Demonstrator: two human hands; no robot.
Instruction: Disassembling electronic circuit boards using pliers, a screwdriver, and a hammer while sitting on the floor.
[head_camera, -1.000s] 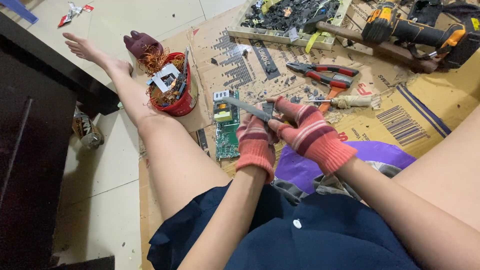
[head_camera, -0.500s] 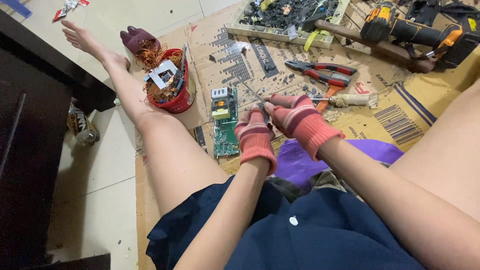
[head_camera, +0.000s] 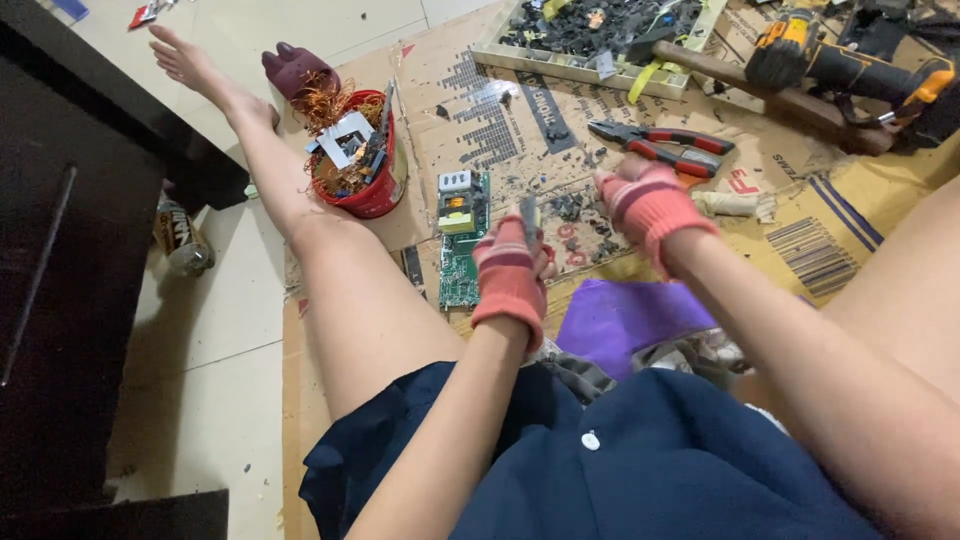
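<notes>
A gloved left hand (head_camera: 510, 275) grips a small dark tool (head_camera: 528, 213) upright, just right of a green circuit board (head_camera: 462, 240); the right hand (head_camera: 648, 203) is fisted over printed cardboard (head_camera: 500, 120), below red-handled pliers (head_camera: 665, 145).
</notes>
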